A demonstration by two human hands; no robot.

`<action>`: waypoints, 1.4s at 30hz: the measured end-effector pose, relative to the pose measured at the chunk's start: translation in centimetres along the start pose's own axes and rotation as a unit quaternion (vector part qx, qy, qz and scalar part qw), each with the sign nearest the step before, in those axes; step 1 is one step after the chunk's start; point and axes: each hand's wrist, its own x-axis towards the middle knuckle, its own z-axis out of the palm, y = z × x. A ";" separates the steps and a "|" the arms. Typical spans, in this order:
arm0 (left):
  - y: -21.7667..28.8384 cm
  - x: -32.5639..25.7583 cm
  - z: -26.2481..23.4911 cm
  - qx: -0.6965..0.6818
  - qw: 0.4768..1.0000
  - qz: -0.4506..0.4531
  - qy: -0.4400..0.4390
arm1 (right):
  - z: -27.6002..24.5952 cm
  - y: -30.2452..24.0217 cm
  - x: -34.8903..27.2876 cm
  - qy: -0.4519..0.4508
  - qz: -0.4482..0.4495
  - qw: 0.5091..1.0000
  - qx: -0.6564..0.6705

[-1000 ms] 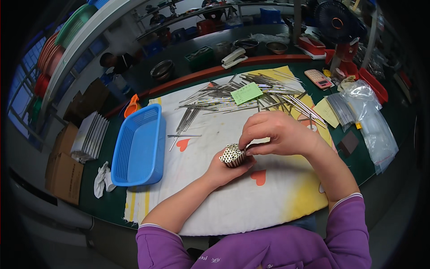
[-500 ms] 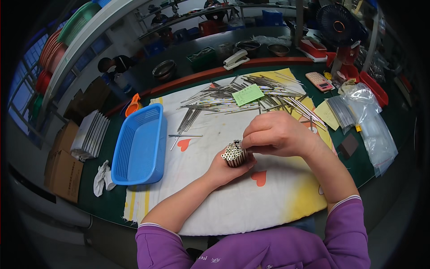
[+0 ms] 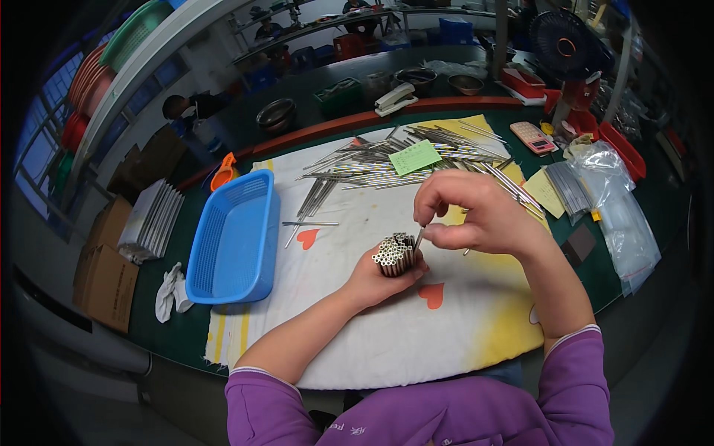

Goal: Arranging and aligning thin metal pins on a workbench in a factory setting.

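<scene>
At the far left of the frame a stack of grey sheets (image 3: 151, 220) leans on cardboard boxes (image 3: 105, 271), with a crumpled white rag (image 3: 169, 290) below. Right of these, a blue plastic basket (image 3: 236, 238) sits on the left edge of the white cloth (image 3: 357, 334) covering the green table (image 3: 186, 334).

In the centre, the left hand (image 3: 372, 279) is closed around a bundle of thin metal tubes (image 3: 395, 253), held upright with the open ends facing the camera. Just right of it, the right hand (image 3: 476, 215) pinches a single tube (image 3: 419, 238) between thumb and forefinger, its tip touching the bundle's right edge; the other fingers curl loosely.

To do this step well, the left grip probably needs to stay firm but slack enough on the right side for the new tube to slide in parallel with the rest. Keeping the ends level would help the bundle stay even.

Above centre, a loose heap of tubes (image 3: 387, 167) lies under a green paper note (image 3: 415, 157). Toward the right sit a pink calculator (image 3: 532, 137) and clear plastic bags (image 3: 621, 215).
</scene>
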 end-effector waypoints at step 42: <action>0.2 0.4 -0.6 -0.045 0.998 -0.053 -0.011 | 2.9 8.1 -1.4 -0.101 0.276 0.945 0.140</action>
